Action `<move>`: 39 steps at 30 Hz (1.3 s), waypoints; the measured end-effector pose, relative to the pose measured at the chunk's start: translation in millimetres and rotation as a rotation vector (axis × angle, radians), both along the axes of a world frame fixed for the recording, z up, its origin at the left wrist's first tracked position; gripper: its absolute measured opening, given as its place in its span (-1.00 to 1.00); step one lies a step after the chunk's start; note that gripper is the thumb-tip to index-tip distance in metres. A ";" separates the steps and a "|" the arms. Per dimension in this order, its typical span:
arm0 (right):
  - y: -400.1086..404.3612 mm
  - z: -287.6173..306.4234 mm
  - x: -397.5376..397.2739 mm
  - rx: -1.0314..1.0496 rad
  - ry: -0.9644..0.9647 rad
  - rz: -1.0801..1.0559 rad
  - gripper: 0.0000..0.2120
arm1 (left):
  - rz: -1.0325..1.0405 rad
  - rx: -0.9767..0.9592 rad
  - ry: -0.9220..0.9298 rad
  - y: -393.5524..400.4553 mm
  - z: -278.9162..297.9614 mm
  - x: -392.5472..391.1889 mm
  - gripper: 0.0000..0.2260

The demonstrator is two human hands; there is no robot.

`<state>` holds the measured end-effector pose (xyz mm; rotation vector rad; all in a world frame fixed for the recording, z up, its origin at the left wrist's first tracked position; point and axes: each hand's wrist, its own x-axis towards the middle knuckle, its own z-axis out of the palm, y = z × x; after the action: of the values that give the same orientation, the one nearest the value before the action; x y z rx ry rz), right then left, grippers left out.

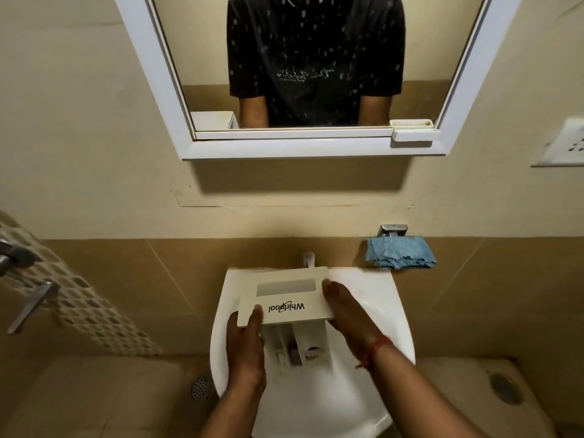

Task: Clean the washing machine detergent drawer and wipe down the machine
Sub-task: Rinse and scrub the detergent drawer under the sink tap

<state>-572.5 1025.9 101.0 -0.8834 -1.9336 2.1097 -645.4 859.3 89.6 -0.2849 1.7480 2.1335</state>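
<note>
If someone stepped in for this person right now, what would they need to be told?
Left hand: holds the left end of the white plastic Whirlpool detergent drawer, thumb on its front panel.
Right hand: fingers straight, pressed against the drawer's right end.
The drawer is held over the white ceramic basin, front panel up, just in front of the tap.
A crumpled blue cloth hangs on the wall holder to the right.
Done: drawer is out of the machine. No water is visibly running.
Left: rinse the drawer, wipe the machine.
</note>
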 end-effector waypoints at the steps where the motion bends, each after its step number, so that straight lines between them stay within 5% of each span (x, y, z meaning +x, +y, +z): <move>1: -8.4 -2.1 1.0 0.004 0.017 -0.034 -0.60 | -0.008 -0.012 0.009 0.6 1.4 0.0 -0.86; 10: -12.4 34.5 16.7 0.018 0.201 -0.255 -0.83 | -0.106 -0.009 0.197 13.8 39.5 5.8 -0.79; 15: 2.7 55.3 21.2 0.076 0.195 -0.241 -0.72 | -0.114 0.017 0.226 23.8 59.5 13.0 -0.84; 24: 30.4 72.9 34.8 0.035 0.261 -0.183 -0.90 | -0.073 -0.008 0.282 41.5 85.8 38.2 -0.78; 35: 25.8 93.2 35.2 0.087 0.254 -0.113 -0.75 | -0.012 0.018 0.309 33.2 101.6 46.1 -0.83; 39: 16.9 107.6 31.2 0.094 0.270 -0.125 -0.85 | -0.065 0.048 0.312 23.4 105.9 36.7 -0.85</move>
<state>-541.3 1042.8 208.6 -0.6443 -1.7758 1.9363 -608.7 882.7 195.4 0.1237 1.8359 2.2648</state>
